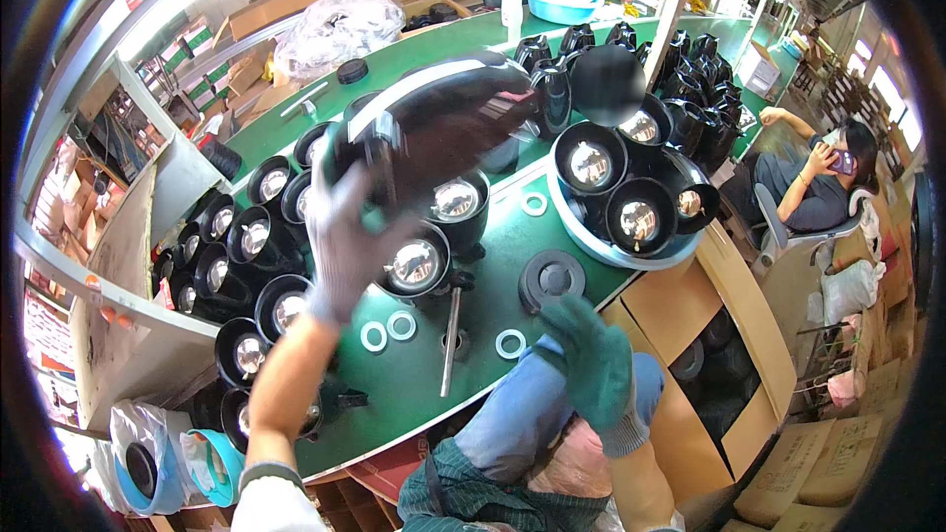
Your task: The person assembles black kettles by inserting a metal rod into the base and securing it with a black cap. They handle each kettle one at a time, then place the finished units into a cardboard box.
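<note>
My left hand (350,241), in a grey glove, is raised over the bench and grips a large glossy black jug (443,123), smeared by motion. Beneath it stand open black jugs with silvery liners, among them one jug (414,261) close to my wrist. My right hand (591,365), in a green glove, hovers above my lap with its fingers stretched out and nothing visible in them. Just beyond its fingertips lies a round black lid-like disc (552,281). White rings (401,325) and a metal rod (451,340) rest on the green bench (493,374).
Several lined jugs (254,234) crowd the left side. A pale blue basin (631,254) at the right holds more. An open cardboard box (680,305) with black parts stands beside my right arm. Farther right, a person (813,177) sits holding a phone.
</note>
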A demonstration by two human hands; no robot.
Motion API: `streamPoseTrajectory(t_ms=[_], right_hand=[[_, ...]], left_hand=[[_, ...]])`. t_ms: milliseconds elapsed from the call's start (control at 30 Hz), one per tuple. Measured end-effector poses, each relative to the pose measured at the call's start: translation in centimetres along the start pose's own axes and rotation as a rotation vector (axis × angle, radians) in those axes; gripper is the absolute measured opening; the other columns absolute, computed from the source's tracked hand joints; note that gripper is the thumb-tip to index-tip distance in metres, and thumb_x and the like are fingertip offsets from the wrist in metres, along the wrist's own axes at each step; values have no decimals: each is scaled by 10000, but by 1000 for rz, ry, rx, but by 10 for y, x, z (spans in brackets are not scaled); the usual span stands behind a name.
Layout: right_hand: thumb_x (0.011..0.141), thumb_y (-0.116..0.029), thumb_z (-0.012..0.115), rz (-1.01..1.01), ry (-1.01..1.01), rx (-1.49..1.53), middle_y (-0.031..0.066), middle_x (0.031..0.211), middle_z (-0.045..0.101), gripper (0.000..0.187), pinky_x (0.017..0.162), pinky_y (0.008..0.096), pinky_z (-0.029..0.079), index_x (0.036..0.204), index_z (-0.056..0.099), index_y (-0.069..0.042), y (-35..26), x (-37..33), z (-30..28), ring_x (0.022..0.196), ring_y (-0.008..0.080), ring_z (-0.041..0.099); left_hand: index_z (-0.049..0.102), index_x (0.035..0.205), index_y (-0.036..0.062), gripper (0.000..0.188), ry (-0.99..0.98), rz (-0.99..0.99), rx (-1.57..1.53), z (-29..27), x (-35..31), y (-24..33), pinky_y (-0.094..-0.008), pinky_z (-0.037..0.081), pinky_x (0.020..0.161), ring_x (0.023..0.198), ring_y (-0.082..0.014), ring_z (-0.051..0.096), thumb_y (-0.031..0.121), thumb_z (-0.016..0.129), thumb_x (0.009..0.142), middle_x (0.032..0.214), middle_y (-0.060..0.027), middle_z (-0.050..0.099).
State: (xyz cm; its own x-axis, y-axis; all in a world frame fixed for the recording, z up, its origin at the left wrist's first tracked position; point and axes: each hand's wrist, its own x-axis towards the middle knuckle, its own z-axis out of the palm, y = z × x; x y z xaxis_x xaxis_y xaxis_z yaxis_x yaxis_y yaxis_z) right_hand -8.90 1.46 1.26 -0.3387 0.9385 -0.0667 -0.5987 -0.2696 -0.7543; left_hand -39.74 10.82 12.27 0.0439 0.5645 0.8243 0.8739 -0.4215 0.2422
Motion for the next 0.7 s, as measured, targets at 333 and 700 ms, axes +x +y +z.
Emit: streamPoseTrajectory(t_ms=[333, 700], right_hand=[[1076, -588, 369, 77, 354, 93, 235, 1466, 562, 738, 1155, 535, 415, 1526, 447, -9, 28, -61, -98, 1331, 392, 560], [1042, -590, 476, 134, 499, 22, 231, 1392, 622, 734, 1111, 507, 464, 1473, 512, 3, 37, -59, -107, 1253, 377, 621]], left_hand=[[721, 1206, 83, 580, -761, 79, -79, 150, 166, -175, -359, 503, 1023, 1126, -239, 663, 38, 847, 641, 1194, -115, 738], [708, 1179, 90, 483, -1018, 9, -223, 188, 191, -266, -339, 528, 934, 1034, -176, 657, 97, 844, 716, 1093, -71, 741]])
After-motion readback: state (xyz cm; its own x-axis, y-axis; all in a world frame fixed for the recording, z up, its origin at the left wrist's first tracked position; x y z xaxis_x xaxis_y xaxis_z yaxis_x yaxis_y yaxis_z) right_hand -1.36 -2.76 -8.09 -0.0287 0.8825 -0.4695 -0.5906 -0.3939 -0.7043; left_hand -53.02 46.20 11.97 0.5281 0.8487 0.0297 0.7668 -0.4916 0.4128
